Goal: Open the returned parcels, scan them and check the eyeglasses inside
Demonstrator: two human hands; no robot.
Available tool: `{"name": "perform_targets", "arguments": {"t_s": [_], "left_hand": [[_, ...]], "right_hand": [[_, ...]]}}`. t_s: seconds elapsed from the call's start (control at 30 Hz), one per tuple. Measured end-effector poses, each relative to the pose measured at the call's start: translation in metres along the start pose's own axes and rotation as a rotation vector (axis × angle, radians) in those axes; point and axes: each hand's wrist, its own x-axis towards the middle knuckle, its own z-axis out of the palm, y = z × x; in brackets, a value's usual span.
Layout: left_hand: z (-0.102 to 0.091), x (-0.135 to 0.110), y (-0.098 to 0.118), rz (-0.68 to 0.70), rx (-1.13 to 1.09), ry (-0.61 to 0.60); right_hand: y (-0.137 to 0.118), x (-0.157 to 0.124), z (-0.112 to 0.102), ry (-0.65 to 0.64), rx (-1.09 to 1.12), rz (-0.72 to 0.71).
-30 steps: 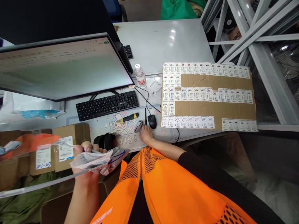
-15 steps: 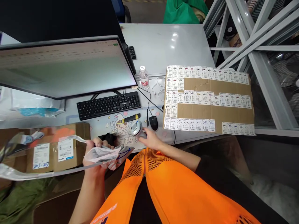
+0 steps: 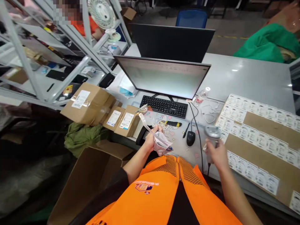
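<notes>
My left hand [image 3: 152, 139] is closed around a crumpled plastic bag [image 3: 162, 144]. A clear strip of it sticks up past the fingers toward the small boxes. In my right hand [image 3: 218, 153] is a grey and white barcode scanner [image 3: 212, 132], gripped by its handle with the head up and its cable hanging below. The scanner is beside the left edge of a cardboard sheet [image 3: 264, 125] covered in rows of white barcode labels. Between my hands lie a black mouse [image 3: 191, 138], a pen [image 3: 186, 130] and a yellow-and-black box cutter [image 3: 172, 124] on a printed desk mat [image 3: 180, 147].
A monitor [image 3: 166, 76] and keyboard [image 3: 163, 107] stand behind the mat, with a plastic bottle [image 3: 201, 96] to their right. Taped cartons [image 3: 89, 101] sit at the left. An open cardboard box [image 3: 93, 175] is below the desk edge. Beyond the metal frame, a person sits near a fan [image 3: 102, 14].
My right hand has lifted the scanner off the mat and carried it right, to the labelled cardboard. My left hand still holds the bag. The view has turned left.
</notes>
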Motion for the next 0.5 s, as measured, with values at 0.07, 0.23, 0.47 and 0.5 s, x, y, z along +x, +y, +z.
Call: {"name": "perform_targets", "arguments": {"t_s": [0.07, 0.23, 0.47, 0.5], "left_hand": [[-0.007, -0.006, 0.002, 0.021, -0.032, -0.027], [-0.032, -0.029, 0.012, 0.043, -0.046, -0.013], [-0.079, -0.058, 0.041, 0.063, -0.06, 0.084], [-0.085, -0.06, 0.046, 0.059, -0.055, 0.092]], "right_hand": [[0.001, -0.016, 0.046, -0.127, -0.232, -0.072], [-0.002, -0.045, 0.163, -0.403, -0.537, -0.232], [0.008, -0.044, 0.225, -0.431, -0.585, -0.246], [0.011, -0.04, 0.223, -0.399, -0.569, -0.27]]}}
